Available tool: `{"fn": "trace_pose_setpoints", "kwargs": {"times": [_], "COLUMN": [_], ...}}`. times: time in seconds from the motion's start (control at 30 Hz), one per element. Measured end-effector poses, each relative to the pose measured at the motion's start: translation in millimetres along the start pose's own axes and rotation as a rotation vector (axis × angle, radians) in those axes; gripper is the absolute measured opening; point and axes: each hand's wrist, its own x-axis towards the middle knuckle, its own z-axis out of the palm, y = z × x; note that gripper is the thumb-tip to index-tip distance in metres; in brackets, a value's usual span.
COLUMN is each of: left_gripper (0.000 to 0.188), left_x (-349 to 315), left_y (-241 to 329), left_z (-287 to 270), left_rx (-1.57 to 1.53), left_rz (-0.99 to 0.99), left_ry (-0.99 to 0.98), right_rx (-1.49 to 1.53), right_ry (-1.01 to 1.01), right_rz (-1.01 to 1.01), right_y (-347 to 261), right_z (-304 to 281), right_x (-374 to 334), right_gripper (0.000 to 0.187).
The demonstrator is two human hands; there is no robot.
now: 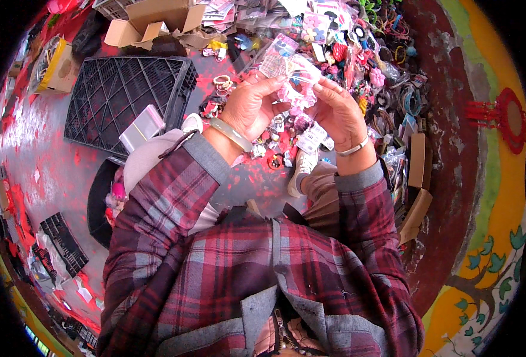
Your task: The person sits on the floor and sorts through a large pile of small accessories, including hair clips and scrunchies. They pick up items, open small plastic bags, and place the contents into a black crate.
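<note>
Both hands are raised in front of me, above a heap of small goods. My left hand [246,110] pinches the left side of a pink, ruffled hair accessory [297,94], thumb on top. A pale checked piece [273,65] sticks up just beyond that thumb. My right hand [341,116] has its thumb and fingers closed on the right edge of a white card [304,70], which lies against the ruffled piece. How the card and the accessory are joined cannot be made out. Below them, small packaged trinkets [311,138] lie between my feet.
A black plastic crate [129,98] lies at the left, with a stack of clear bags [142,129] at its near corner. Open cardboard boxes [155,21] stand at the far left. Hair ties and trinkets [376,59] pile up toward the painted wall [501,196] on the right.
</note>
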Motion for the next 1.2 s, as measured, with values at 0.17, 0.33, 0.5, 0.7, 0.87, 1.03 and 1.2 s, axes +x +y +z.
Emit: {"fn": "trace_pose_setpoints", "kwargs": {"times": [0.17,0.33,0.5,0.7,0.87,1.03,1.2], "left_gripper": [0.024,0.025,0.017,0.006,0.015,0.022,0.024], "left_x": [0.1,-2.9,0.0,-1.2,-2.5,-5.0,-6.3], "left_y": [-2.9,-3.2,-3.2,-1.6,0.2,-1.0,-4.8], "left_z": [-3.4,3.6,-1.5,1.5,0.5,6.5,12.1], "left_rx": [0.08,0.074,0.023,0.001,-0.004,0.111,0.196], "left_rz": [-0.015,-0.016,0.034,0.036,-0.004,0.033,0.064], "left_ry": [-0.057,-0.037,0.03,0.047,0.017,-0.026,-0.022], "right_rx": [-0.112,-0.125,-0.205,-0.25,-0.275,-0.236,-0.355], "right_ry": [-0.01,-0.038,-0.083,-0.133,-0.138,-0.056,-0.022], "right_rz": [-0.008,-0.036,-0.033,-0.038,0.019,-0.012,0.011], "right_y": [1.4,0.8,-1.6,0.1,1.3,6.8,9.5], "right_z": [-1.3,6.6,9.9,11.7,3.0,8.7,13.1], "right_x": [1.5,-1.2,-3.9,-5.6,-2.3,-0.6,-4.2], "right_gripper": [0.015,0.019,0.027,0.03,0.021,0.007,0.013]}}
